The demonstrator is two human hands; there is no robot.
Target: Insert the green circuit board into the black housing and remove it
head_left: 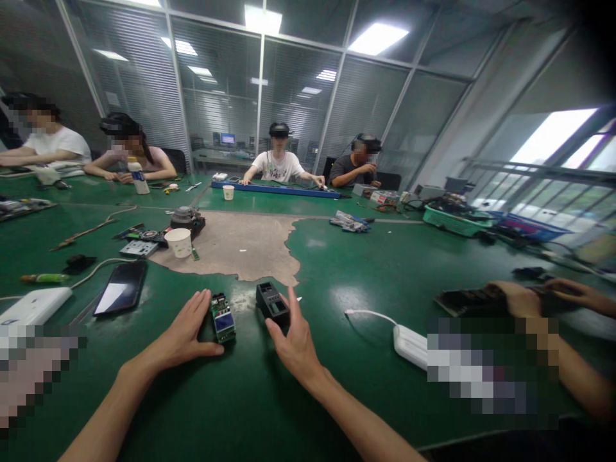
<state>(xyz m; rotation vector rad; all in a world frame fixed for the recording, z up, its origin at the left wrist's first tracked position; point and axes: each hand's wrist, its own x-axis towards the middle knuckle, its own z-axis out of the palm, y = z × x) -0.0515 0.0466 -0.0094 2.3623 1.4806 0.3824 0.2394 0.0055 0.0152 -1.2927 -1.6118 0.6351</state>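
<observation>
My left hand (pixel 185 330) rests on the green table with its fingers stretched out. It lies around the left and near sides of a small circuit board module (pixel 223 319) with a bluish screen, the thumb close to its near end. To the right stands a black plastic housing (pixel 273 301) with cut-out openings in its upper face. My right hand (pixel 297 340) is at its right side, index finger straight and thumb against its near edge. Whether the other fingers touch the housing is hidden.
On the left lie a phone (pixel 121 287), a white power bank (pixel 36 312) and a paper cup (pixel 179 242). A white adapter with a cable (pixel 409 346) sits to the right, near a neighbour's hands on a dark part (pixel 469 299). Several people sit across the table.
</observation>
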